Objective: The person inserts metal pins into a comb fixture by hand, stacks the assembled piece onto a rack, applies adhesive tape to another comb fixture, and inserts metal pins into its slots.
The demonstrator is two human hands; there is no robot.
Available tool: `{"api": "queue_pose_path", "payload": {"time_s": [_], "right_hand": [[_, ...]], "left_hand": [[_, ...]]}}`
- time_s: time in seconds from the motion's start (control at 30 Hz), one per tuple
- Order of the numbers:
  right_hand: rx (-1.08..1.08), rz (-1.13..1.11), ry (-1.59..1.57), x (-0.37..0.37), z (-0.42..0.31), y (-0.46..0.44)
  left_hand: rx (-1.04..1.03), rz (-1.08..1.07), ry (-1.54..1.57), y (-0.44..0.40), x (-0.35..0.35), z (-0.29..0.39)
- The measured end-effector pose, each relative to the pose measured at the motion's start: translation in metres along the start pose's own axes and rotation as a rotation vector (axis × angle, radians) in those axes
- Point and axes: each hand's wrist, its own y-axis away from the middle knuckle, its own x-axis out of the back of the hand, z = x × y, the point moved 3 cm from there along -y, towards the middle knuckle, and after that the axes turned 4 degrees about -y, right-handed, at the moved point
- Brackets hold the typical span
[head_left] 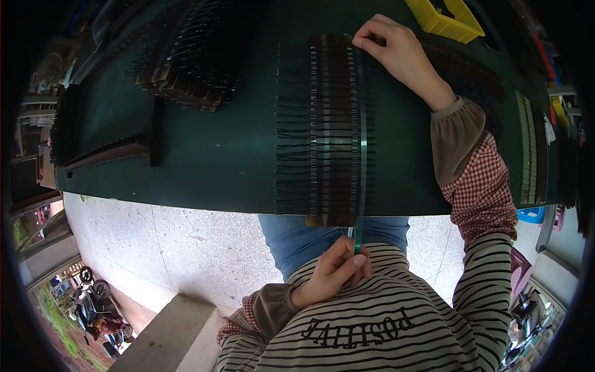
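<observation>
A long dark rack (333, 93) with rows of thin wire leads sticking out on both sides lies lengthwise before me, its near end jutting past the table edge. Along its right side runs a narrow, shiny green strip (363, 161). My left hand (338, 266) is closed around the strip's near end, close to my body below the table edge. At the far right corner of the rack is my right hand (396, 53), thumb and forefinger pinched together; what lies between those fingertips is too small to make out.
The green table (204, 155) carries a stack of similar wired racks (186, 62) at the back left and a dark frame (111, 152) at the left. A yellow bin (447, 22) stands at the back right. Pale strips (527, 146) lie near the right edge.
</observation>
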Motion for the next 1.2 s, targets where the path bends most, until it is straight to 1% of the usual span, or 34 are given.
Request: {"api": "queue_pose_path", "payload": {"time_s": [0.07,0.27,0.57,0.67,0.97,1.07,1.17,1.2], "right_hand": [[-0.01,-0.004,0.007,0.0,0.0,0.0],[-0.004,-0.002,-0.008,-0.001,0.0,0.001],[-0.029,-0.016,-0.026,-0.001,0.005,0.002],[-0.029,-0.016,-0.028,-0.001,0.005,0.001],[-0.041,-0.018,-0.017,-0.001,-0.001,0.001],[-0.027,-0.005,-0.001,-0.001,-0.002,0.001],[-0.014,0.009,0.023,0.0,-0.004,0.001],[-0.012,0.013,0.031,0.0,-0.005,0.001]], "left_hand": [[-0.016,0.045,0.017,0.0,-0.005,0.004],[-0.011,0.057,-0.001,0.0,-0.005,0.004],[-0.016,0.041,-0.017,0.001,-0.004,0.005],[-0.009,-0.011,-0.054,0.001,-0.001,0.004],[0.004,0.023,-0.066,-0.001,0.003,-0.001],[0.058,0.155,-0.015,-0.009,0.007,-0.004],[0.191,0.274,-0.135,-0.019,0.014,0.003],[0.203,0.293,-0.141,-0.022,0.015,0.005]]}}
